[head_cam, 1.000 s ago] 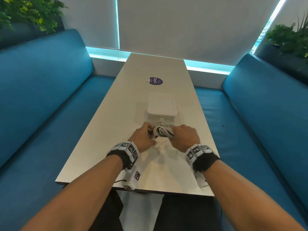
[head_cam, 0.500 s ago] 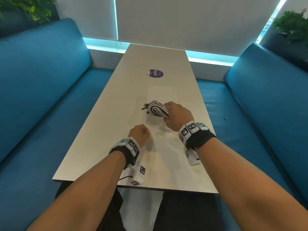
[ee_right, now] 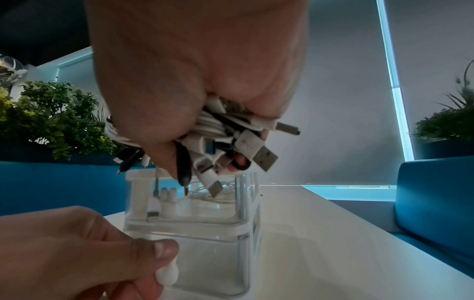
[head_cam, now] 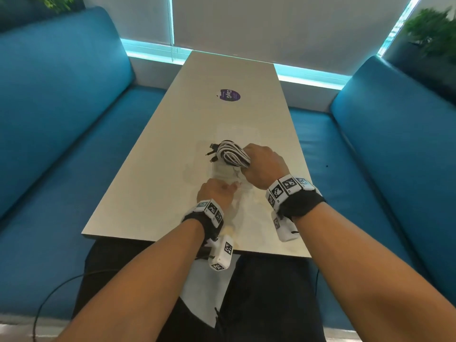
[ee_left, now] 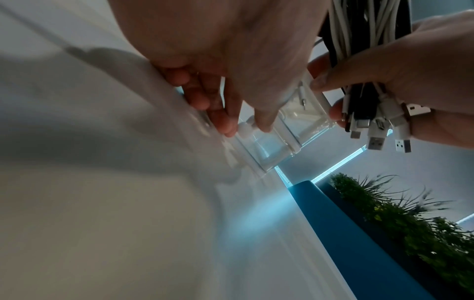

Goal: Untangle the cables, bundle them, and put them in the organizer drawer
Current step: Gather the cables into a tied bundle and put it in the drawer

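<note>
My right hand [head_cam: 249, 162] grips a coiled bundle of black and white cables [head_cam: 230, 154], held just above the clear plastic organizer [head_cam: 235, 130] on the table. In the right wrist view the cables' plugs [ee_right: 241, 150] hang from my right hand [ee_right: 205, 154] over the organizer [ee_right: 246, 203]. My left hand [head_cam: 227, 188] pinches the small white knob [ee_right: 166, 273] of the clear drawer [ee_right: 212, 261], which stands pulled out toward me. In the left wrist view my left hand's fingertips [ee_left: 228, 125] close on the knob [ee_left: 245, 130]. A white cable [ee_right: 153, 213] lies inside the organizer.
The long pale table [head_cam: 172, 181] runs away from me between two blue benches [head_cam: 61, 119]. A round purple sticker [head_cam: 230, 95] lies farther along the table. Potted plants [head_cam: 429, 33] stand behind the benches. A black cord [head_cam: 49, 292] trails at the lower left.
My right hand lifted the bundle from the table's front to above the organizer. My left hand let go of the bundle, took the drawer knob and drew the drawer out.
</note>
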A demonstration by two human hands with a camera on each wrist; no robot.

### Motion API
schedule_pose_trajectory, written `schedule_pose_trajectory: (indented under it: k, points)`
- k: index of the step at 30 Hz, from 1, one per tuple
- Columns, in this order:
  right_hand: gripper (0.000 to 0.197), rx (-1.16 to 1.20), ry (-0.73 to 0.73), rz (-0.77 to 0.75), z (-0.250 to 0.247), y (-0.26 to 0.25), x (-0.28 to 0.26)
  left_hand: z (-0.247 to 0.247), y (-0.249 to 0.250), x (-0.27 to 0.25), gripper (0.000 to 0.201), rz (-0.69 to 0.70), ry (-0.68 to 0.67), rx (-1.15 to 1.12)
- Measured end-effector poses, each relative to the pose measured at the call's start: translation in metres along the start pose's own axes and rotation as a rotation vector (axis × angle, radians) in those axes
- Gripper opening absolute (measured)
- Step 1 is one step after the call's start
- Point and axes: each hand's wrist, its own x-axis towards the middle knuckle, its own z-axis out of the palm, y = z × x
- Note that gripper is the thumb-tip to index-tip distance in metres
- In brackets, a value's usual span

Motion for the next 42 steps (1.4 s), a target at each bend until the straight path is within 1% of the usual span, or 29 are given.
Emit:
schedule_pose_trajectory:
  k: [3, 7, 10, 12, 14, 15, 16, 17, 20, 24, 25, 27, 30, 31, 32, 33, 34, 35, 37, 38, 39, 40, 41, 42]
  points:
    - [0.024, 0.015, 0.006, 0.016, -0.001, -0.004, -0.008, 0.0, 0.002, -0.011, 0.056, 0.01, 0.023, 0.002]
    - [0.019, 0.034, 0.017, 0.062, -0.003, -0.008, -0.011, -0.005, -0.001, -0.017, 0.052, 0.019, -0.021, -0.009]
    - [0.019, 0.039, 0.015, 0.065, -0.005, -0.009, -0.01, -0.019, 0.002, -0.02, 0.045, 0.002, -0.046, 0.015]
    - [0.019, 0.045, 0.01, 0.07, -0.004, -0.01, -0.01, -0.032, 0.007, -0.021, 0.043, -0.017, 0.011, 0.001]
    - [0.02, 0.053, 0.016, 0.074, -0.003, -0.01, -0.01, -0.046, 0.011, -0.018, 0.042, -0.007, 0.123, -0.016]
    - [0.02, 0.055, 0.017, 0.076, -0.003, -0.01, -0.01, -0.051, 0.011, -0.015, 0.036, 0.012, 0.178, -0.007]
    - [0.02, 0.056, 0.018, 0.08, -0.003, -0.01, -0.01, -0.055, 0.011, -0.011, 0.026, 0.029, 0.202, 0.012]
    - [0.021, 0.059, 0.018, 0.085, -0.003, -0.01, -0.01, -0.057, 0.009, -0.008, 0.02, 0.043, 0.194, 0.031]
    - [0.02, 0.066, 0.016, 0.094, -0.003, -0.01, -0.009, -0.054, 0.0, 0.001, 0.025, 0.044, 0.062, 0.07]
    - [0.02, 0.074, 0.015, 0.089, -0.003, -0.01, -0.01, -0.054, -0.002, -0.002, 0.023, 0.017, -0.024, 0.117]
    - [0.02, 0.077, 0.019, 0.081, -0.003, -0.01, -0.011, -0.057, 0.0, -0.002, 0.022, 0.012, -0.076, 0.126]
    - [0.02, 0.079, 0.022, 0.072, -0.004, -0.01, -0.011, -0.065, 0.004, 0.0, 0.022, -0.009, -0.223, 0.166]
    - [0.019, 0.082, 0.016, 0.072, -0.004, -0.01, -0.012, -0.079, 0.01, 0.001, 0.026, -0.055, -0.465, 0.354]
    - [0.019, 0.081, 0.017, 0.072, -0.004, -0.009, -0.012, -0.083, 0.01, 0.003, 0.028, -0.07, -0.538, 0.385]
    - [0.019, 0.08, 0.02, 0.073, -0.003, -0.009, -0.011, -0.086, 0.01, 0.005, 0.029, -0.077, -0.582, 0.39]
    - [0.018, 0.075, 0.02, 0.073, -0.003, -0.009, -0.011, -0.089, 0.01, 0.008, 0.03, -0.078, -0.586, 0.375]
    - [0.018, 0.069, 0.02, 0.07, -0.002, -0.009, -0.01, -0.091, 0.009, 0.012, 0.034, -0.061, -0.547, 0.348]
    - [0.017, 0.062, 0.017, 0.07, -0.002, -0.009, -0.01, -0.091, 0.008, 0.014, 0.04, -0.024, -0.462, 0.312]
    - [0.017, 0.052, 0.009, 0.064, -0.002, -0.008, -0.008, -0.089, 0.007, 0.019, 0.061, 0.101, -0.205, 0.191]
    - [0.018, 0.047, 0.007, 0.056, -0.003, -0.008, -0.009, -0.087, 0.005, 0.02, 0.073, 0.18, -0.103, 0.123]
    - [0.018, 0.047, 0.004, 0.045, -0.003, -0.008, -0.009, -0.085, 0.004, 0.021, 0.085, 0.267, -0.047, 0.086]
    - [0.017, 0.051, 0.006, 0.027, -0.003, -0.007, -0.01, -0.084, 0.003, 0.023, 0.094, 0.347, -0.035, 0.089]
    - [0.015, 0.062, 0.007, 0.009, -0.004, -0.006, -0.012, -0.082, 0.001, 0.024, 0.101, 0.42, -0.048, 0.116]
    - [0.012, 0.078, 0.007, -0.007, -0.005, -0.005, -0.013, -0.08, 0.0, 0.027, 0.106, 0.464, -0.074, 0.156]
